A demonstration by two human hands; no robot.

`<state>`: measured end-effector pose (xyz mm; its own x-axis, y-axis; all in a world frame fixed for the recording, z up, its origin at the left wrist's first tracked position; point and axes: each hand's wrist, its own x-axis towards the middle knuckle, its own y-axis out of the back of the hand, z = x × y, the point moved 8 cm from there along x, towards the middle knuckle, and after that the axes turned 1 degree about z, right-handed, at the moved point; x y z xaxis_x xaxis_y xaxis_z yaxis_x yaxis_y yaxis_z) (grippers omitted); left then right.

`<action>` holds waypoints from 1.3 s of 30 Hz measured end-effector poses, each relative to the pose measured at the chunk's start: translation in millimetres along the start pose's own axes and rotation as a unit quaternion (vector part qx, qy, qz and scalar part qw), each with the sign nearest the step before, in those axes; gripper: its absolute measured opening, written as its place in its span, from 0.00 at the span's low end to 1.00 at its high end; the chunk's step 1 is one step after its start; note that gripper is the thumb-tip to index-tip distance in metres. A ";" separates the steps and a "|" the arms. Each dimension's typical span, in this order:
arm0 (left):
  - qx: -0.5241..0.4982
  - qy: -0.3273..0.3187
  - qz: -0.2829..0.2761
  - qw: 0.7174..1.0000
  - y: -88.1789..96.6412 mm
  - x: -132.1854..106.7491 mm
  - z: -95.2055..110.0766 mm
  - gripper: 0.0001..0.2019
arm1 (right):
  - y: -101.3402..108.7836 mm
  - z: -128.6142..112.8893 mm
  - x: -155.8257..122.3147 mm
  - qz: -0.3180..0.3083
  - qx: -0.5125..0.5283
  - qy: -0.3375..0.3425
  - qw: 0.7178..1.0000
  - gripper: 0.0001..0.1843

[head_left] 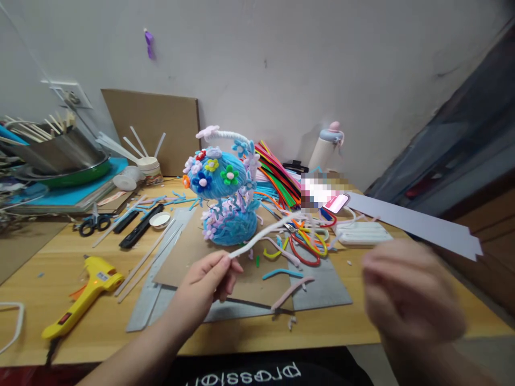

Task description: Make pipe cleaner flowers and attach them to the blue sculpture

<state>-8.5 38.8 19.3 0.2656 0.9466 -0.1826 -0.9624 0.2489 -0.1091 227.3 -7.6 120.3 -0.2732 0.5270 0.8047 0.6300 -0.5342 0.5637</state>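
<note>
Between the thumb and fingers of my left hand is one end of a white pipe cleaner, which slants up to the right over the table. My right hand is smeared by motion at the right, so its fingers cannot be made out. Behind the left hand stands a blue yarn craft with a rounded top covered in colourful flowers and a white wrapped arch above. Pipe cleaner pieces in red, yellow, blue and pink lie right of it.
A yellow glue gun, scissors and clear glue sticks lie at the left. Cardboard lies under the craft. A bundle of coloured pipe cleaners, a phone, a white case and a bottle are at the back right.
</note>
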 end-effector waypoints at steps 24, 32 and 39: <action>0.013 -0.057 -0.043 0.997 -13.2 32.0 -2.2 0.17 | -129.2 -42.7 -20.3 -0.295 0.011 0.237 0.926 0.09; 0.016 -0.030 -0.087 0.996 -15.2 29.5 -7.5 0.17 | -102.9 -54.8 20.1 -0.151 0.001 0.150 0.977 0.12; 0.031 -0.009 -0.051 0.998 -3.3 39.0 -12.9 0.13 | -123.8 -41.3 16.8 -0.192 -0.023 0.166 0.967 0.12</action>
<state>5.8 72.3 -0.1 0.3617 0.9191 -0.1564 -0.9323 0.3556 -0.0663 114.7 40.1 71.7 -0.7032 0.4554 0.5460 0.4054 -0.3740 0.8341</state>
